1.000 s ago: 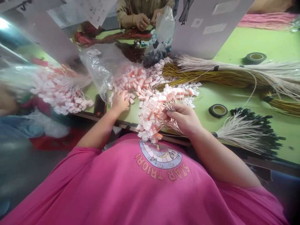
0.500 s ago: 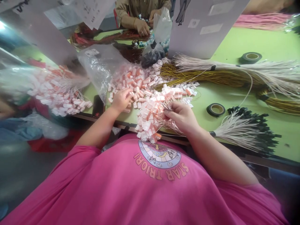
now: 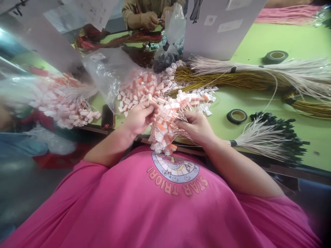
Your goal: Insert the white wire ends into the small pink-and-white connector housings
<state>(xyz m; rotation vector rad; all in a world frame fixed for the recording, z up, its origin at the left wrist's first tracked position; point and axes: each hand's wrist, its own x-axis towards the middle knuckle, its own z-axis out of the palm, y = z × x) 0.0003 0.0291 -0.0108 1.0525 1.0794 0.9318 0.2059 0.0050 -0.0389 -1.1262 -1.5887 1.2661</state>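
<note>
My right hand (image 3: pixel 195 127) is closed around a bundle of thin wires (image 3: pixel 178 132) at the table's front edge. White and orange plastic connectors (image 3: pixel 160 136) crowd the wires' ends and hang toward my shirt. Just left of the bundle, my left hand (image 3: pixel 142 117) pinches a small connector (image 3: pixel 150 97) between thumb and fingertips, partly hidden by the fingers. Behind both hands spreads a loose pile of similar white and orange connectors (image 3: pixel 139 86) on the green table.
A plastic bag (image 3: pixel 106 72) and a phone (image 3: pixel 108 117) lie left of the pile. Rightward are yellow wires (image 3: pixel 219 81), white wires (image 3: pixel 284 70), tape rolls (image 3: pixel 237 116) and a black-ended bundle (image 3: pixel 263 139). Across the table, a person's hands (image 3: pixel 150 21) work. More connectors (image 3: pixel 64 103) lie far left.
My left hand has come from the pile toward the bundle and now pinches a connector. My right hand keeps its hold on the wires. The hands across the table have drawn closer together.
</note>
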